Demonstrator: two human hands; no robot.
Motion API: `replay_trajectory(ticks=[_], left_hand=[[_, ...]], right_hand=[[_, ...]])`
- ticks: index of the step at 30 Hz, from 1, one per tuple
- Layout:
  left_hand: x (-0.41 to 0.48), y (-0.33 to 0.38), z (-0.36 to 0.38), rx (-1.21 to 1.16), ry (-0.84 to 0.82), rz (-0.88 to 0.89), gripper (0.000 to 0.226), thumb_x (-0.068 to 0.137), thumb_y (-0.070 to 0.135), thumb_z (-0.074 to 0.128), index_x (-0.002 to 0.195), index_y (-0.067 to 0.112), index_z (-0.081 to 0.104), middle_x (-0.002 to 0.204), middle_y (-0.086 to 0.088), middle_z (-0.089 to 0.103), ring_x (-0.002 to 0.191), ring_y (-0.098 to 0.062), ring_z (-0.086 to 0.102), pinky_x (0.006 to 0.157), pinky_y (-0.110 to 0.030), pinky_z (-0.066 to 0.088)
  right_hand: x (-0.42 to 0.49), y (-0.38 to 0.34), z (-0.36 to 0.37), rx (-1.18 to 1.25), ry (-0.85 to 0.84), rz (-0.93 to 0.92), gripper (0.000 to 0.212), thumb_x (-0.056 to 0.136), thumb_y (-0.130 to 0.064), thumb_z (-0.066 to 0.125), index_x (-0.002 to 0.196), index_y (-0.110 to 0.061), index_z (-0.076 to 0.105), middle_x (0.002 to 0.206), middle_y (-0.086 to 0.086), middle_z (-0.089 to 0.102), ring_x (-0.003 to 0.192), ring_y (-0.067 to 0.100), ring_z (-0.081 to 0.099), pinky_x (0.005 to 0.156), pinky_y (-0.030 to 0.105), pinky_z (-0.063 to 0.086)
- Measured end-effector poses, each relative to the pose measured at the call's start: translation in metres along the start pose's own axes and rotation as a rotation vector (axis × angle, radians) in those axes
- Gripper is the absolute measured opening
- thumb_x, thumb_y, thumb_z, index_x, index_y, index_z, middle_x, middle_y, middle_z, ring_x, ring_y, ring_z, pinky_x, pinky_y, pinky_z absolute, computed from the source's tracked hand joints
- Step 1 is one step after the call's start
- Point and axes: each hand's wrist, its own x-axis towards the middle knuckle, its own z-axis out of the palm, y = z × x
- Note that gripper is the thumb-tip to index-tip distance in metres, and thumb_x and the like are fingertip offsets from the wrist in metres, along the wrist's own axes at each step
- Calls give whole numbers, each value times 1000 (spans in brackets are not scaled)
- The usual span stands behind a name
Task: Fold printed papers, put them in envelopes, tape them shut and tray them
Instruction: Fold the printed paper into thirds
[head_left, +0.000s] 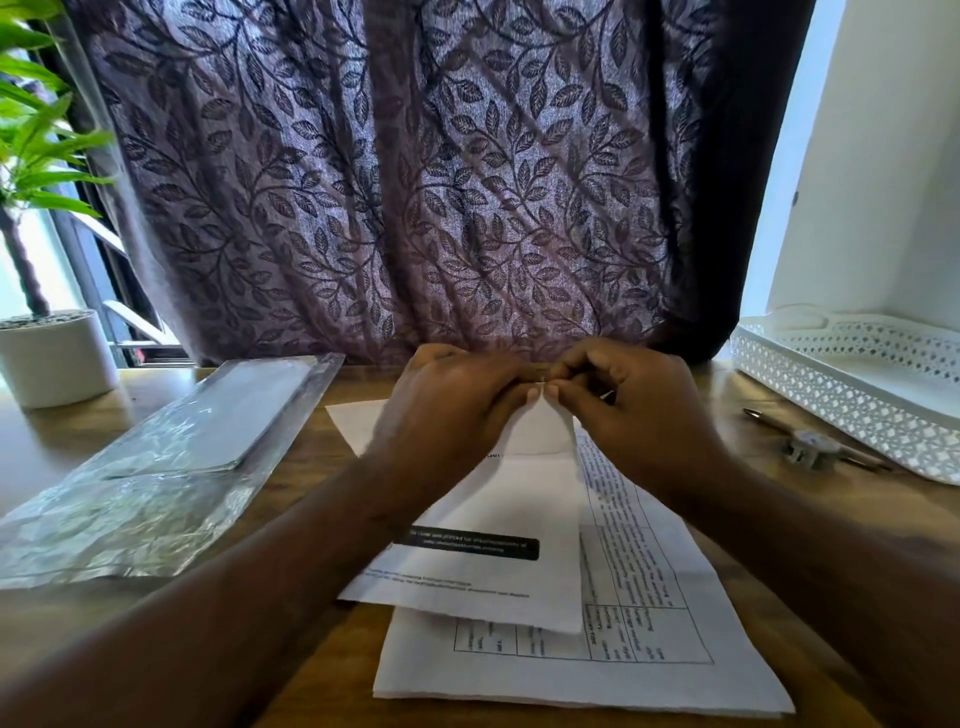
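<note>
A printed paper (498, 509) with a black bar across it lies on top of a stack of printed papers (649, 623) on the wooden table (78, 457). My left hand (452, 395) and my right hand (628, 400) meet at the top sheet's far edge. The fingertips of both hands pinch that edge and lift it into a small peak. What lies under my hands is hidden. A clear plastic pack of envelopes (208, 441) lies to the left. A white perforated tray (841, 400) stands at the right.
A pen (763, 418) and a small grey object (810, 449) lie beside the tray. A white plant pot (57, 358) stands at the far left corner. A leaf-patterned curtain (415, 182) hangs right behind the table's far edge.
</note>
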Motion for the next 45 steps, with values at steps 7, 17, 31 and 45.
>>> replay_trajectory(ticks=[7,17,31,45], left_hand=[[-2,-12,-6,12,31,-42,22,97,39,55,103,28,72,89,9,75,72,-10,67,67,-35,56],[-9,-49,-17,-37,48,-276,10,93,33,67,98,28,75,91,9,75,78,-10,67,70,-28,55],[-12,-63,-22,-322,112,-596,17,79,32,82,76,20,70,67,6,72,59,-8,64,60,-30,52],[-16,-45,-10,-828,-49,-760,36,88,35,66,112,8,67,101,-9,76,90,-24,75,78,-41,63]], right_hand=[[5,13,-8,3,-26,18,4,88,-16,73,86,-19,70,73,-10,68,68,8,63,60,23,49],[9,47,-23,68,34,228,11,91,-9,70,82,-16,67,64,-1,65,52,5,55,51,12,43],[9,68,-27,178,42,362,7,95,-16,66,88,-17,65,76,6,73,74,27,70,70,44,57],[0,74,-20,617,-86,554,27,92,-3,66,119,-4,69,106,8,78,98,25,75,85,37,61]])
